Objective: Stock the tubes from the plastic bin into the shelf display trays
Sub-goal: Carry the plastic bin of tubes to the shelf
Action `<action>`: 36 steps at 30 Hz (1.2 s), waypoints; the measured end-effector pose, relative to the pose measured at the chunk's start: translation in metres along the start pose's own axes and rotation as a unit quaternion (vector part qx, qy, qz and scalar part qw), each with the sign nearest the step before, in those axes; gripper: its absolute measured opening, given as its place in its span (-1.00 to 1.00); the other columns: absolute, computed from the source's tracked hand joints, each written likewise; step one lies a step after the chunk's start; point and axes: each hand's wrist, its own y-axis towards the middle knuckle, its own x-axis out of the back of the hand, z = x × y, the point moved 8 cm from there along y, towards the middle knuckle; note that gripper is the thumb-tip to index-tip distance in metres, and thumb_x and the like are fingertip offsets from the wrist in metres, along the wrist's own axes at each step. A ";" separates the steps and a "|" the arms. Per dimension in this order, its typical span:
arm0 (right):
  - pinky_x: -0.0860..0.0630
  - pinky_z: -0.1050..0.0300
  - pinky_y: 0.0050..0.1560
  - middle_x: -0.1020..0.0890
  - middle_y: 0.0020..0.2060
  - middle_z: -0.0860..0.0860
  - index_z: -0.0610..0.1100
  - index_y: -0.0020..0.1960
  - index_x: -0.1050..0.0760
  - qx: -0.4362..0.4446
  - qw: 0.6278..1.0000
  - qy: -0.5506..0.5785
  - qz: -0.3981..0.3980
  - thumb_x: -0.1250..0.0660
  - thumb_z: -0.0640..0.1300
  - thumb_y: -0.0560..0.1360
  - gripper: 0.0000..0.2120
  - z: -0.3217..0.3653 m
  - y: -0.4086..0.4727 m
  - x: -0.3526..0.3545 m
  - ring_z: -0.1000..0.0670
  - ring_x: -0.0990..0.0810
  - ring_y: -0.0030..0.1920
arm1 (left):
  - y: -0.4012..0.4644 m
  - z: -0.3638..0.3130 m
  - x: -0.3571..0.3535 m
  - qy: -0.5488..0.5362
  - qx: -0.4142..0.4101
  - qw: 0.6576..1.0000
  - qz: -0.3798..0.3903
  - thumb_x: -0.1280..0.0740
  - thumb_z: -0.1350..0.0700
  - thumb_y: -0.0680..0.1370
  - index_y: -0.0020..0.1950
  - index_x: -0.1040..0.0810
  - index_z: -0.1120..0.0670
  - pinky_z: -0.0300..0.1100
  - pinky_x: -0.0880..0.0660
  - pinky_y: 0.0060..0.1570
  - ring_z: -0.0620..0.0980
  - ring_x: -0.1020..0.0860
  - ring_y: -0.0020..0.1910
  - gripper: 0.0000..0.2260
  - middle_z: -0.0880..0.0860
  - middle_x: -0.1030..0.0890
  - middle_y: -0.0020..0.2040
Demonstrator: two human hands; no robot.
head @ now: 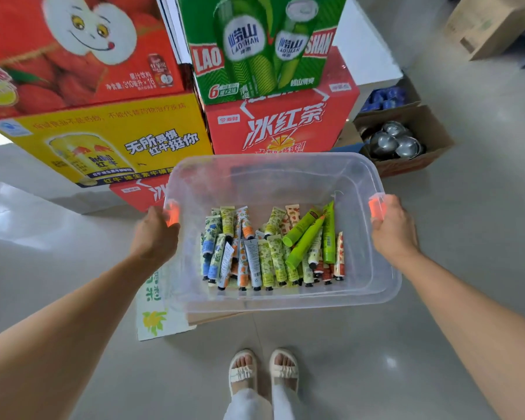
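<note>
Drink cartons [109, 110] stacked beyond both hands, red, yellow, green. Clear bin [285, 298] held between the hands, above the floor. L hand [156, 237] grips bin's L orange handle [172, 213], fingers curled round it; R hand [391, 228] grips R orange handle [375, 207] likewise. Open box of metal bowls [393, 140] beyond R hand. Tubes [270, 250] piled inside bin, mostly w/ caps toward the person.
</note>
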 end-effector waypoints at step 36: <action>-0.40 0.00 -0.13 -0.57 0.06 -0.32 -0.21 0.24 -0.38 -0.202 0.959 0.012 -0.198 -0.18 -0.21 0.57 -0.74 -0.385 0.014 0.394 -0.33 -0.54 0.04 | -0.188 -0.553 -0.117 0.077 -0.335 0.937 0.052 -0.27 0.15 0.54 -0.12 -0.50 0.21 -0.12 -0.34 -0.17 0.12 -0.45 -0.18 -0.87 0.15 -0.49 -0.22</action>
